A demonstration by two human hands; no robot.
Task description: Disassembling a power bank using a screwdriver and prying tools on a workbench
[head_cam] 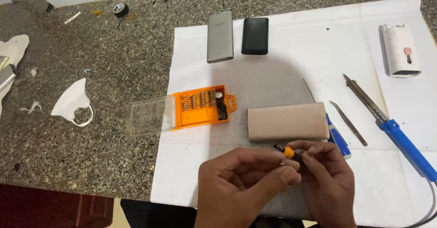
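Pinching a small screwdriver handle (291, 153) is my right hand (328, 182), its fingers pressed together around the dark shaft just behind the orange collar, the open socket end pointing up and left. My left hand (241, 182) closes its grip on a tiny metal bit (282, 163), thumb and forefinger squeezed on it just below the driver's tip. Both hands sit right in front of the beige power bank (287, 121), which I take as my landmark.

I judge the driver to be light and stiff, with a smooth shaft that could roll between the fingers; the collar looks the surest place to hold. The bit is small and slick, easy to drop, so it wants a firm fingertip pinch at its middle.

Left of the power bank lies an orange bit case (204, 106) with its clear lid (150, 115) swung open further left. Behind the power bank stand a silver power bank (220, 36) and a black one (255, 35). Just right of it lie a blue-handled screwdriver (337, 137), then tweezers (348, 123), then a soldering iron (391, 128) with a blue handle. Far right and behind sits a white casing (400, 50). All rest on white paper (282, 73) over the speckled tabletop (91, 50); a white face mask (73, 102) lies well left of the case.
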